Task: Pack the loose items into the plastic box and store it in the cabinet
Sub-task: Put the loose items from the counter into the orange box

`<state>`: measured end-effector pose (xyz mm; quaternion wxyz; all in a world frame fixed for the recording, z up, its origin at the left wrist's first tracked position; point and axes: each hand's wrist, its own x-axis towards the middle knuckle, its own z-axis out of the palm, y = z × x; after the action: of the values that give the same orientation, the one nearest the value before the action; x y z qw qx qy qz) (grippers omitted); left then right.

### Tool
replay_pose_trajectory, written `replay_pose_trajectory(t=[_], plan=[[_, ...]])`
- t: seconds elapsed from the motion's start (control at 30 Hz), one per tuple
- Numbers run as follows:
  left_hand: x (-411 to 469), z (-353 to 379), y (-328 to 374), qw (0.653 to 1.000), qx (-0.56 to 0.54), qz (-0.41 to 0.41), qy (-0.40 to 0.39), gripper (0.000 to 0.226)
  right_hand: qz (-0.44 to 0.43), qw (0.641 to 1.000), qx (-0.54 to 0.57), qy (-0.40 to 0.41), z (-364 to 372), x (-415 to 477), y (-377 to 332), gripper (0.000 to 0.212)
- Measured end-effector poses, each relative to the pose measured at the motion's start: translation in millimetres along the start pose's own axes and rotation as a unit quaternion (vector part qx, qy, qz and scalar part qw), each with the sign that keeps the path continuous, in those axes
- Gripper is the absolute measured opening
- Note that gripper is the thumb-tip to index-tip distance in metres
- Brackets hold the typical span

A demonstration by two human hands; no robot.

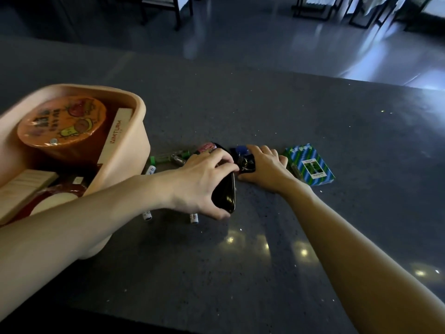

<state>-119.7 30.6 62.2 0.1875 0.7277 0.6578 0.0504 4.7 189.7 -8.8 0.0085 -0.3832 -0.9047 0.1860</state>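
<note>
A peach plastic box point(138, 131) stands at the left of the dark counter, holding an orange round tin point(62, 121), a white carton and wooden pieces. My left hand point(202, 182) grips a glossy black case point(225, 191) just right of the box. My right hand point(262, 165) lies over a dark blue item with a metal key ring point(243, 160), fingers curled on it. Loose on the counter lie small batteries point(193, 218), a green-capped tube point(166, 157) and a red item point(207, 147).
A green and blue striped card box point(310, 165) lies right of my right hand. The counter's far edge runs across the top, with a shiny floor and chair legs point(322, 10) beyond it.
</note>
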Motion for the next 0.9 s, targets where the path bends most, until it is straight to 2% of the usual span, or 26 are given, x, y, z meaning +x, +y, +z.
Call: replay_pose_trajectory(t=[0.1,0.2,0.4,0.53,0.63,0.9], plan=[[-5.1,-3.9,-7.1,1.000,0.013,-0.016,0.014,0.090,0.008,1.000,-0.028,0.004,1.7,4.5,2.7,0.053],[-12.0,-9.4,-12.0,0.999,0.005,-0.026,0.031,0.091,-0.004,0.999,0.017,0.039,-0.8,0.5,5.3,0.027],[-32.5,-24.6,-18.0,0.997,-0.023,-0.024,0.070,0.095,-0.008,0.978,0.191,0.084,-34.2,-21.3,-5.0,0.018],[-49.2,-38.2,-29.8,0.993,-0.037,-0.015,0.114,0.097,-0.047,0.972,0.198,0.121,-58.2,-34.9,-34.8,0.011],[-67.4,-51.8,-45.5,0.989,-0.048,-0.008,0.138,0.099,-0.057,0.958,0.238,0.150,-71.6,-41.6,-70.0,0.010],[-143.0,-92.9,-117.1,0.984,-0.016,0.023,0.178,0.096,-0.102,0.892,0.353,0.264,-88.2,-61.4,-207.9,0.014]])
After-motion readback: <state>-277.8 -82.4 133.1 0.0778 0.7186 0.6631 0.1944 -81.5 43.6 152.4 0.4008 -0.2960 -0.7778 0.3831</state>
